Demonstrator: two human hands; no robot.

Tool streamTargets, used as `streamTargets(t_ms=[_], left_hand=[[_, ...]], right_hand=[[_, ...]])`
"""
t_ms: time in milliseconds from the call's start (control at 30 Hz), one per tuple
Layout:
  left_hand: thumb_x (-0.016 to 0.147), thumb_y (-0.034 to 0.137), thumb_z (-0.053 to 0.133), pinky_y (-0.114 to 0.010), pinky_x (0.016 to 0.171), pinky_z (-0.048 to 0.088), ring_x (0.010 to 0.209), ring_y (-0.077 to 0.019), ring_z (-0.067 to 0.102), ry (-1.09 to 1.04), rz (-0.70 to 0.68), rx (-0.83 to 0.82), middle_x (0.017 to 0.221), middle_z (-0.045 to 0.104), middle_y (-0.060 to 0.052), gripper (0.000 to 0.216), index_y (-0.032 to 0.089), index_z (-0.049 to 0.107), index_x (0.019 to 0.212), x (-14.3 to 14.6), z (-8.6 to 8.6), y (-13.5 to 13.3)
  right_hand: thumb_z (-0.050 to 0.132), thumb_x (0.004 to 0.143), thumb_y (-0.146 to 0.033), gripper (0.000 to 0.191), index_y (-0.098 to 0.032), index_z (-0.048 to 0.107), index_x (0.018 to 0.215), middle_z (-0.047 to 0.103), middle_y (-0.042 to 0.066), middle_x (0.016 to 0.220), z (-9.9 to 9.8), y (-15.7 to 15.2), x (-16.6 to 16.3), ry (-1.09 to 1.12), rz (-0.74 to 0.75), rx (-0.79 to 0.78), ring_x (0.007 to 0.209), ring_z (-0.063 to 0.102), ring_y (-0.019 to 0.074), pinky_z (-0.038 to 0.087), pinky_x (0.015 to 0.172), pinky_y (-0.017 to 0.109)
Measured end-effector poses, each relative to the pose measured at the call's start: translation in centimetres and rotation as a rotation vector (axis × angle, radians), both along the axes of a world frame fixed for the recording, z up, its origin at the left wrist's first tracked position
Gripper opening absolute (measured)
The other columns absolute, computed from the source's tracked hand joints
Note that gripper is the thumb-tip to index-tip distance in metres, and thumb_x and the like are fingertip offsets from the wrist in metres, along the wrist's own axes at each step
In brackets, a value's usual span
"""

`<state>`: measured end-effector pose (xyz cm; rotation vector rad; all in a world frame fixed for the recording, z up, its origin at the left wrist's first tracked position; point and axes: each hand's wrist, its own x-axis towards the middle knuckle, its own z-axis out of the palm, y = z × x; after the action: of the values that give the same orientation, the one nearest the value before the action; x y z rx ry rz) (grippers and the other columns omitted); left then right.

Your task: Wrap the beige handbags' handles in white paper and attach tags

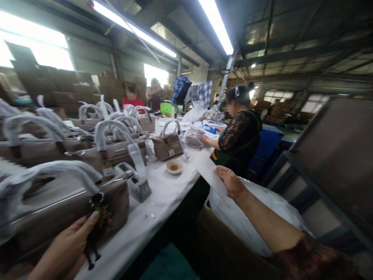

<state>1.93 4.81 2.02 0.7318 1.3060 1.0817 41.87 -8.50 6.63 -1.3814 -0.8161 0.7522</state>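
In the lower left, my left hand point(67, 245) pinches a dark and gold bunch point(101, 217), with thin black-tipped ends dangling below it. The bunch is right by the handle base of a taupe handbag point(67, 217); whether it is fastened there I cannot tell. White wrapping covers that bag's handle point(52, 171). My right hand point(231, 181) grips a thin white sheet point(211, 173) between thumb and fingers, out past the table's edge. Under my right forearm lies white plastic wrapping point(250, 210) in an open carton point(215, 229).
Several wrapped-handle handbags point(116, 149) crowd the white table point(166, 190). A grey tape dispenser point(139, 186) and a small bowl point(174, 167) stand near its edge. A co-worker point(240, 124) handles a plastic-wrapped bag point(194, 137) ahead. A framed panel point(335, 163) rises at right.
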Motion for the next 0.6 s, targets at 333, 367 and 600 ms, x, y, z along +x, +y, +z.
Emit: streamTargets(t_ms=[333, 367, 600], left_hand=[[0.089, 0.014, 0.055, -0.026, 0.049, 0.055, 0.057, -0.0145, 0.064, -0.19, -0.217, 0.009, 0.071, 0.067, -0.007, 0.01, 0.01, 0.062, 0.082, -2.4, -0.9, -0.9], [0.089, 0.014, 0.056, -0.026, 0.05, 0.056, 0.057, -0.0146, 0.064, -0.19, -0.225, 0.017, 0.071, 0.067, -0.007, 0.01, 0.01, 0.062, 0.082, -2.6, -1.0, -1.1], [0.089, 0.018, 0.056, -0.023, 0.051, 0.055, 0.06, -0.0137, 0.065, -0.196, -0.248, 0.01, 0.073, 0.066, -0.006, 0.011, 0.011, 0.063, 0.084, -3.9, -1.4, -1.3]], right_hand=[[0.063, 0.075, -0.026, 0.047, -0.017, 0.059, 0.12, 0.049, -0.007, 0.054, -9.1, 7.7, -21.5, -0.004, 0.515, -0.376, 0.041, 0.04, 0.0076, 0.028, 0.039, 0.019], [0.063, 0.076, -0.029, 0.045, -0.016, 0.058, 0.118, 0.055, -0.004, 0.06, -9.8, 8.3, -23.0, 0.069, 0.533, -0.398, 0.046, 0.048, 0.0095, 0.035, 0.042, 0.021], [0.06, 0.079, -0.031, 0.056, -0.02, 0.046, 0.133, 0.067, 0.008, 0.1, -14.3, 9.8, -25.1, -0.317, 0.668, -0.213, 0.09, 0.065, 0.0217, 0.052, 0.075, 0.036]])
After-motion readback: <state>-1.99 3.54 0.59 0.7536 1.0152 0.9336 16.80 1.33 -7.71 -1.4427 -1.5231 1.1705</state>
